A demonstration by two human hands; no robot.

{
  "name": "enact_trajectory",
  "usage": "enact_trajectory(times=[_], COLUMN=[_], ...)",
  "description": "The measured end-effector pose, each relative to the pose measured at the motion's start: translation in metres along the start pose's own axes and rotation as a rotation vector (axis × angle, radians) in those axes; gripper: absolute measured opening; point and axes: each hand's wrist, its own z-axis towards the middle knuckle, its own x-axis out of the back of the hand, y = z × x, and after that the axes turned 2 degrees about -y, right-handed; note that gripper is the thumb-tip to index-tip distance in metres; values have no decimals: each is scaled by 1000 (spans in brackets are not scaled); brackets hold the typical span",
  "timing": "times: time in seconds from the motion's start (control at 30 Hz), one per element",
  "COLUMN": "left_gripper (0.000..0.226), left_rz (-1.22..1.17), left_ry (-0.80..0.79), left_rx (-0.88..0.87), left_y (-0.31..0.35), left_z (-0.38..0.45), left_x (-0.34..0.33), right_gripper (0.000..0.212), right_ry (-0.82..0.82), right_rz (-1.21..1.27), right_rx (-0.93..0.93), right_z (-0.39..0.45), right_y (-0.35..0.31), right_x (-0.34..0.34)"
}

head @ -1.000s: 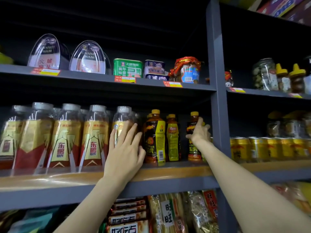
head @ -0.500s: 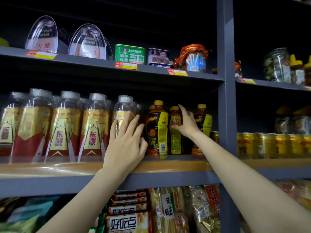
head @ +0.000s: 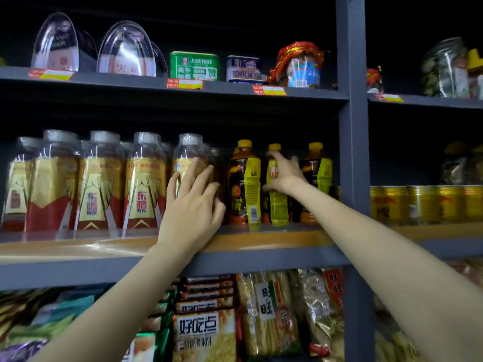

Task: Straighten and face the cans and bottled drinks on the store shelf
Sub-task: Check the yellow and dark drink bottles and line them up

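On the middle shelf (head: 261,239) stands a row of gold-and-red drink bottles (head: 96,184) with clear caps. My left hand (head: 192,205) rests with spread fingers against the rightmost gold-and-red bottle (head: 187,155). Right of it stand three dark yellow-capped bottles. My right hand (head: 283,176) grips the middle yellow-capped bottle (head: 277,205), fingers curled round its upper body. The left yellow-capped bottle (head: 244,184) and the right yellow-capped bottle (head: 317,173) stand upright on either side of it.
A grey upright post (head: 351,126) bounds the bay on the right; beyond it sit gold cans (head: 423,202). The top shelf holds ham packs (head: 55,45), tins (head: 194,65) and jars. Snack bags (head: 206,333) fill the shelf below.
My right hand moved left from the rightmost yellow-capped bottle to the middle one and closed round it. My left hand stayed on the gold-and-red bottle. The view drew closer.
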Motion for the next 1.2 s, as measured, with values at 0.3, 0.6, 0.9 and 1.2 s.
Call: enact_trajectory(times=[0.3, 0.6, 0.9, 1.2], left_gripper=[53, 51, 68, 69], left_rz=[6, -888, -1364, -1223], left_ry=[-59, -125, -53, -75], left_rx=[2, 141, 256, 95], left_y=[1, 60, 67, 58], left_z=[0, -11, -6, 3], left_x=[6, 60, 105, 131], right_gripper=[83, 83, 76, 38], right_ry=[83, 488, 70, -140], right_rz=[84, 627, 1285, 1688], right_rx=[341, 515, 165, -200], right_z=[-91, -133, -152, -159], right_y=[-12, -26, -34, -40], right_x=[58, 79, 89, 85])
